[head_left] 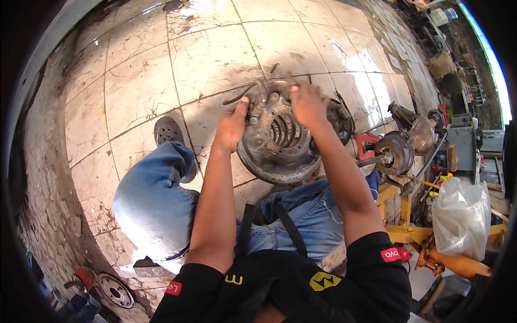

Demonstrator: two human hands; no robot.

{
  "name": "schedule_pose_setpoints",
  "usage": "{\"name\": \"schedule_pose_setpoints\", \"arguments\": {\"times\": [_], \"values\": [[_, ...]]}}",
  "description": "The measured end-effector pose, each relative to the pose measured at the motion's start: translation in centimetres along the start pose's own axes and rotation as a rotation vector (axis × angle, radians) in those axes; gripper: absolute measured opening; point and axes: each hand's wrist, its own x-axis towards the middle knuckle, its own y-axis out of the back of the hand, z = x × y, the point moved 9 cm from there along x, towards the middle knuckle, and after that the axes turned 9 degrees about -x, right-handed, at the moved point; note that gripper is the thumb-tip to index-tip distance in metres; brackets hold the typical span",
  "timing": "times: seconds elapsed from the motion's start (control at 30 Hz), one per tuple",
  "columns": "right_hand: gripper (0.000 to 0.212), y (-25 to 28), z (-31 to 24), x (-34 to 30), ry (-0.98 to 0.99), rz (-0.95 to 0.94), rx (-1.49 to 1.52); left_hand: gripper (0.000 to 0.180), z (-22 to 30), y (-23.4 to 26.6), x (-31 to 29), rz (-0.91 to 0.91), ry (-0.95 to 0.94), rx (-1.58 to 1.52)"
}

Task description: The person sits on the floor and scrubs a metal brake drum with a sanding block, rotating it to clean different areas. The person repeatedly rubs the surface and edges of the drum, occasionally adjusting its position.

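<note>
A worn, greasy brake backing plate (259, 151) is tilted between my knees, with bolts around its round central hole. Coils of a spring (279, 131) show through that hole. My left hand (232, 125) grips the plate's left edge, thumb on top and the other fingers mostly hidden. Beside the thumb, a bent dark hose (240, 97) sticks out from the upper left. Over the upper right part of the plate lies my right hand (309, 106), its fingers stretched and apart, their tips smeared by motion. Another dark round part (343, 123) sits behind my right wrist.
An axle assembly with a hub (394, 153) lies to the right, near a red stand (367, 144). Yellow metal frame pieces (406, 234) and a clear plastic bag (462, 215) are at the lower right. A wheel rim (115, 290) lies at the lower left on the tiled floor (140, 97).
</note>
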Motion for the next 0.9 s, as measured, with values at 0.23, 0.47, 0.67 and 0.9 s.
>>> {"name": "schedule_pose_setpoints", "arguments": {"times": [0.23, 0.47, 0.67, 0.9], "values": [[0.057, -0.1, 1.9, -0.9, -0.066, 0.053, 0.035, 0.071, -0.2, 0.2, 0.8, -0.020, -0.040, -0.013], [0.057, -1.9, 5.7, -0.2, -0.091, -0.115, 0.232, 0.068, 0.3, -0.2, 0.4, 0.022, -0.067, -0.031], [0.062, -1.6, 8.5, -2.7, 0.050, -0.421, 0.043, 0.069, 0.5, 0.2, -0.1, 0.030, -0.015, -0.064], [0.065, -1.6, 5.3, 0.0, 0.331, -0.027, 0.589, 0.068, 0.4, -1.2, 0.1, -0.001, 0.003, -0.051]]}}
